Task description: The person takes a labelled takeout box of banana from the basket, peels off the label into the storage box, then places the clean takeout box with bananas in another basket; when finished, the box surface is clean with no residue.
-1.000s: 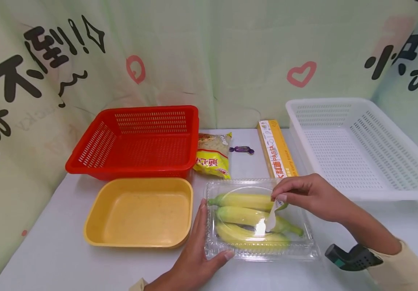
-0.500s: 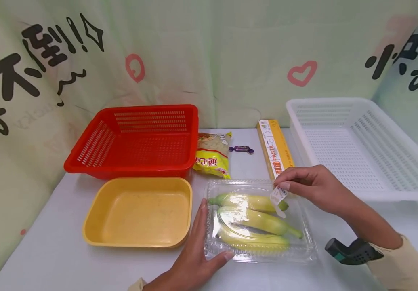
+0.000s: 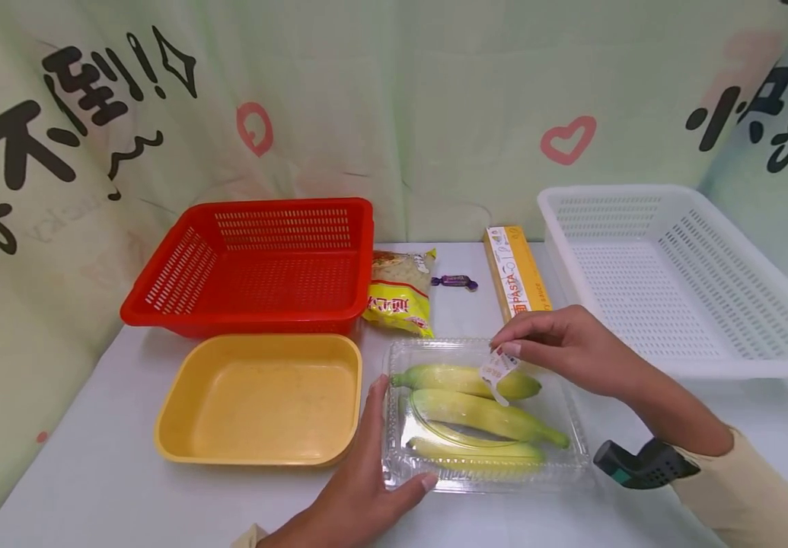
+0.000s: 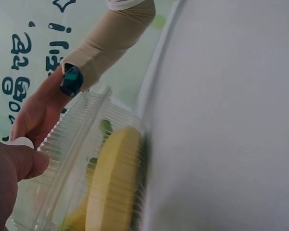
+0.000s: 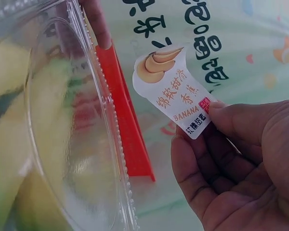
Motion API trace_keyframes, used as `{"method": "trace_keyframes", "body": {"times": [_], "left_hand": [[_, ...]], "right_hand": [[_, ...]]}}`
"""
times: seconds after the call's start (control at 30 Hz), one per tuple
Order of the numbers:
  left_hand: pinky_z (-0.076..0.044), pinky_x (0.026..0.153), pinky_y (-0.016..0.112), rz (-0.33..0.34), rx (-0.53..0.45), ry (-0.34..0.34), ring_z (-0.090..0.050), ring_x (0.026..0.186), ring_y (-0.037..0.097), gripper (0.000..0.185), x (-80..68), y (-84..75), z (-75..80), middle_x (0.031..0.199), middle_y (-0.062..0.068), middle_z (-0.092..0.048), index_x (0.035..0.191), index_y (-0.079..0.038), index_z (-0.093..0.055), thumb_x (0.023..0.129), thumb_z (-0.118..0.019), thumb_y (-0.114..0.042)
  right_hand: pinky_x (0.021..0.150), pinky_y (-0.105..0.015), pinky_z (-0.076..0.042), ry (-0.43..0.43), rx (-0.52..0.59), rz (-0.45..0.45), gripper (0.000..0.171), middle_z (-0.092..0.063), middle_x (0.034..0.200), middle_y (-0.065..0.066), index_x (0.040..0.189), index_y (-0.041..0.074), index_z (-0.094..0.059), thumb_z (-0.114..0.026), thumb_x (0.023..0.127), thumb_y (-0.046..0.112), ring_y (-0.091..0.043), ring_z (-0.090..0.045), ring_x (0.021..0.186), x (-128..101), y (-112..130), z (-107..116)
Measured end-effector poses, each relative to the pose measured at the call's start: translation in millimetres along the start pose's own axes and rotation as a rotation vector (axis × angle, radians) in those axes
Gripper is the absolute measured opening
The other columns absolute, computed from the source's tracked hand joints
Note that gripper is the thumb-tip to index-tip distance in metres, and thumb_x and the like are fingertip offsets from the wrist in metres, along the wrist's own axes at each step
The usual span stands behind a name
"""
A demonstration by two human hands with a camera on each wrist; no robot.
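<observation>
A clear plastic clamshell box [image 3: 575,460] lies on the table with three yellow-green bananas [image 3: 489,411] inside. My left hand [image 3: 366,483] rests at its left side, fingers stretched along the wall and thumb at the front edge. In the left wrist view, the thumb [image 4: 29,163] overlaps the box's rim. Above the lid, my right hand [image 3: 565,346] pinches a white label [image 3: 499,367] between thumb and fingers. Seen from the right wrist, the label [image 5: 176,94] carries a printed bunch of bananas and the word BANANA. Its free end curls away from the fingers.
Left of the box stands a yellow tub [image 3: 263,396], with a red basket [image 3: 284,285] behind it. A noodle packet [image 3: 399,293], a purple-wrapped candy [image 3: 455,281] and a pasta box [image 3: 515,270] lie behind. At right stands a white basket [image 3: 668,304].
The label has risen from hanging low over the lid, and my right hand has carried it a little to the left. My left hand has stayed beside the box.
</observation>
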State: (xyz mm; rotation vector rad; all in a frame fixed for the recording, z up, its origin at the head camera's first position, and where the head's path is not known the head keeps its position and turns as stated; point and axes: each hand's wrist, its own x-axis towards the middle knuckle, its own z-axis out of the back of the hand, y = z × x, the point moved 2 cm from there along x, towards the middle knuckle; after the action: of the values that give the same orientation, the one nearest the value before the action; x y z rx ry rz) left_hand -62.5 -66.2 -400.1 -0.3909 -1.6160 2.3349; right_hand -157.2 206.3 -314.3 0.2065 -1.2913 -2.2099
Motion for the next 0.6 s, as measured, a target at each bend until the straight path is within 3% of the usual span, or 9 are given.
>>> {"method": "trace_keyframes", "body": {"times": [0.13,0.33,0.43,0.6], "left_hand": [[-0.014,0.114,0.053,0.036,0.026,0.013,-0.007,0.145,0.016,0.111,-0.5,-6.5,4.2,0.161,-0.009,-0.001,0.155,-0.034,0.007,0.082,-0.076,-0.041],[-0.016,0.115,0.047,-0.038,0.118,-0.044,-0.005,0.145,0.012,0.109,-1.9,-17.6,14.1,0.162,-0.008,-0.001,0.156,-0.031,0.003,0.083,-0.077,-0.034],[-0.019,0.114,0.046,-0.041,0.131,-0.069,-0.009,0.145,0.01,0.106,-1.8,-22.1,21.6,0.161,-0.011,-0.005,0.155,-0.036,0.001,0.083,-0.077,-0.032],[-0.024,0.113,0.049,-0.049,0.209,-0.096,-0.015,0.145,0.013,0.101,0.3,-25.5,35.2,0.16,-0.011,-0.01,0.157,-0.032,-0.006,0.084,-0.076,-0.038]], "right_hand": [[0.072,-0.027,-0.055,0.018,-0.002,0.019,0.014,-0.07,0.099,-0.001,0.102,0.005,-0.074,-0.064,0.093,0.002,-0.018,-0.063,0.086,9,4,-4],[0.074,-0.028,-0.056,0.052,0.023,0.049,0.014,-0.071,0.097,0.001,0.102,0.004,-0.074,-0.065,0.092,0.001,-0.019,-0.065,0.084,22,10,-13],[0.075,-0.029,-0.056,0.063,0.037,0.067,0.014,-0.071,0.097,0.001,0.101,0.004,-0.075,-0.065,0.092,0.001,-0.019,-0.065,0.085,28,14,-17],[0.078,-0.03,-0.056,0.082,0.047,0.052,0.014,-0.072,0.097,0.001,0.102,0.007,-0.075,-0.065,0.093,0.004,-0.02,-0.065,0.085,37,19,-23]]}}
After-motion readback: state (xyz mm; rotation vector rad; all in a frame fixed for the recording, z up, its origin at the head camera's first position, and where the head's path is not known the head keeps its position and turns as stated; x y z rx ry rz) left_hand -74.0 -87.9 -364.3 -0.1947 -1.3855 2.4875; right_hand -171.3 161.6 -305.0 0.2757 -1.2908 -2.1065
